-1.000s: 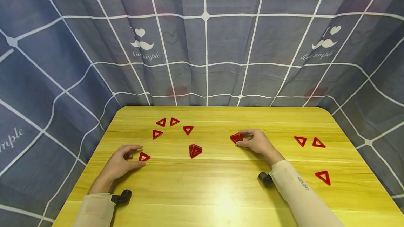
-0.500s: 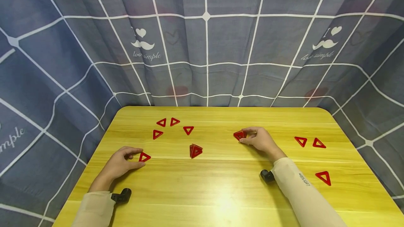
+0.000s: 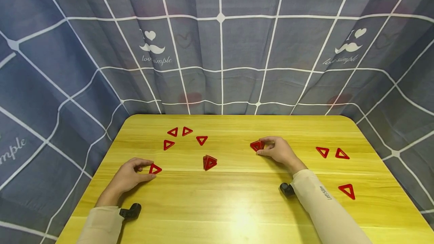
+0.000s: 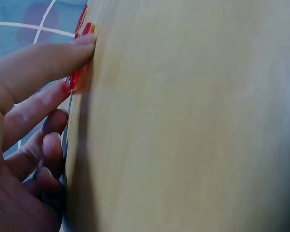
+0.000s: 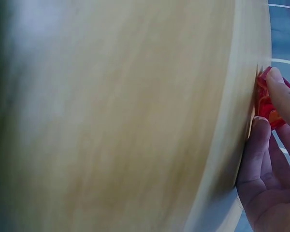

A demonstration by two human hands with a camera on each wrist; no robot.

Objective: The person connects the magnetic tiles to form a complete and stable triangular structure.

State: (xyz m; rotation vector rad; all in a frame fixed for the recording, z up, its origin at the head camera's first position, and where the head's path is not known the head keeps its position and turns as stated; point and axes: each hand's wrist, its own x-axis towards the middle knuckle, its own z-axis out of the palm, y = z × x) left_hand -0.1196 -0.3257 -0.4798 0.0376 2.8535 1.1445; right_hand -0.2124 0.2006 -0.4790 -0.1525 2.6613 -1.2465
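Observation:
At the left of the table, my left hand [image 3: 128, 175] has thumb and forefinger on either side of a red triangle frame [image 3: 159, 169], pinching it against the wood. The left wrist view shows the thumb on that red triangle [image 4: 88, 29], with the other fingers curled below. Right of centre, my right hand [image 3: 280, 151] pinches a small overlapping stack of red triangles [image 3: 255, 145] between thumb and fingers. Part of this stack [image 5: 265, 105] shows in the right wrist view; the thumb covers some of it. A second overlapping stack of red triangles [image 3: 210, 162] lies between the hands.
Several single red triangles lie flat: one group, including a triangle [image 3: 198, 137], at the back left, and others, including a triangle [image 3: 352, 191], on the right. A grey-blue checked curtain [image 3: 222, 48] hangs behind and beside the yellow wooden table [image 3: 203, 206].
My right hand has shifted slightly right and away with its stack of triangles, then stayed nearly still. The left thumb and forefinger have drawn slightly closer about their triangle.

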